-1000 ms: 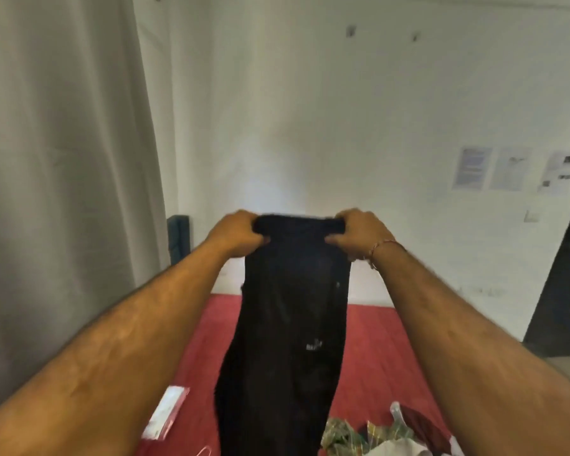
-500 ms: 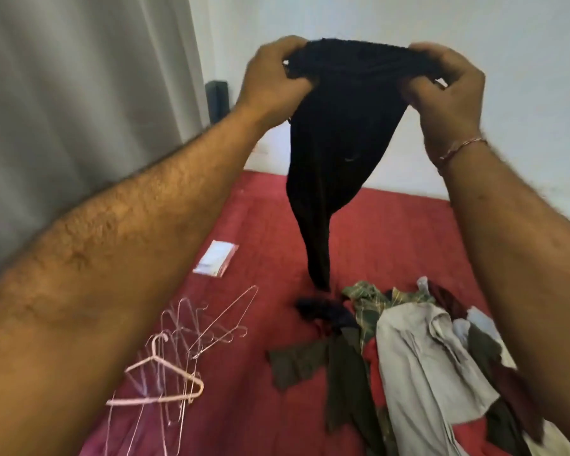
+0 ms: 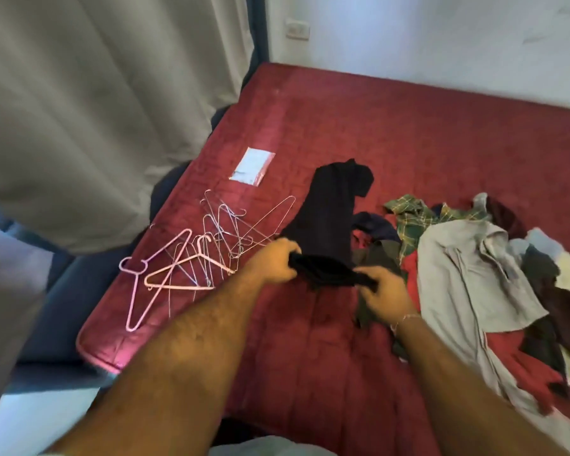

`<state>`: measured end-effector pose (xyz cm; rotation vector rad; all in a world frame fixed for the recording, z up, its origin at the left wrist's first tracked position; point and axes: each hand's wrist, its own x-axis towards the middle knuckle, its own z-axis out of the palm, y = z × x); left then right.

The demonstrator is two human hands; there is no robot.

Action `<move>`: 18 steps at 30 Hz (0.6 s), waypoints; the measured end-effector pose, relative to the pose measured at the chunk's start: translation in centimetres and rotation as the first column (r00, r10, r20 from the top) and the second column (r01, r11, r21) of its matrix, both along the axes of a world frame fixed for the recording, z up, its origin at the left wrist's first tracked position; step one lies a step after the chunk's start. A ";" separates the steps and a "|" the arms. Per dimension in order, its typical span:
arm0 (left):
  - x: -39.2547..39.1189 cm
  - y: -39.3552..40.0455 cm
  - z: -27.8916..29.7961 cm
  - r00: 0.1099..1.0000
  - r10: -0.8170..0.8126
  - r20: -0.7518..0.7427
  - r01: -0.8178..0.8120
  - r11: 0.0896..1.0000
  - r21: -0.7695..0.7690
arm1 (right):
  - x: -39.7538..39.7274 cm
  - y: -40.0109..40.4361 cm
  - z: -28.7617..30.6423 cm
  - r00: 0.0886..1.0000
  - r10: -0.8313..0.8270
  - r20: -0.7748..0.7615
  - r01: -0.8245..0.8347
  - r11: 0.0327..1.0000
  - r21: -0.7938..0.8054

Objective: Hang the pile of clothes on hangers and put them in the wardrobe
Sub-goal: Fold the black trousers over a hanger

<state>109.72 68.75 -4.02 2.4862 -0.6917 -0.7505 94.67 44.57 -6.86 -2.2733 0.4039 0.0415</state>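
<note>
A black garment [image 3: 333,205] lies stretched out on the red bed [image 3: 425,126], its far end toward the wall. My left hand [image 3: 272,261] and my right hand [image 3: 384,291] both grip its bunched near edge low over the bed. To the left lies a heap of hangers [image 3: 198,258]: pink plastic ones in front, thin wire ones behind. On the right is the pile of clothes [image 3: 468,274], with a grey shirt on top, a green plaid shirt and dark red and olive pieces.
A small clear packet [image 3: 252,166] lies on the bed beyond the hangers. A grey curtain [image 3: 96,110] hangs along the left side. The white wall [image 3: 441,37] with a socket [image 3: 297,29] stands behind the bed. Blue fabric shows past the bed's left edge.
Both hands have come down with the black garment from head height to the bed, and it now lies spread on the mattress. The view has tipped downward.
</note>
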 end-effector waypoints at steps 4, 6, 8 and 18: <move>-4.4 3.1 -5.3 0.997 -0.041 -0.072 0.048 0.994 0.101 | -4.0 3.7 -4.2 0.983 0.052 -0.176 -0.051 0.999 0.010; -5.8 4.0 -6.6 0.994 -0.052 -0.096 0.064 0.990 0.123 | -5.3 4.8 -5.8 0.962 0.066 -0.266 -0.064 0.998 0.013; -6.5 4.7 -7.6 0.990 -0.066 -0.128 0.085 0.985 0.147 | -6.3 5.6 -6.7 0.926 0.094 -0.364 -0.096 0.995 0.012; -6.2 10.5 -11.1 0.969 0.003 -0.245 0.042 0.983 0.176 | -1.8 13.6 -7.3 0.698 0.234 -0.677 -0.158 0.972 0.173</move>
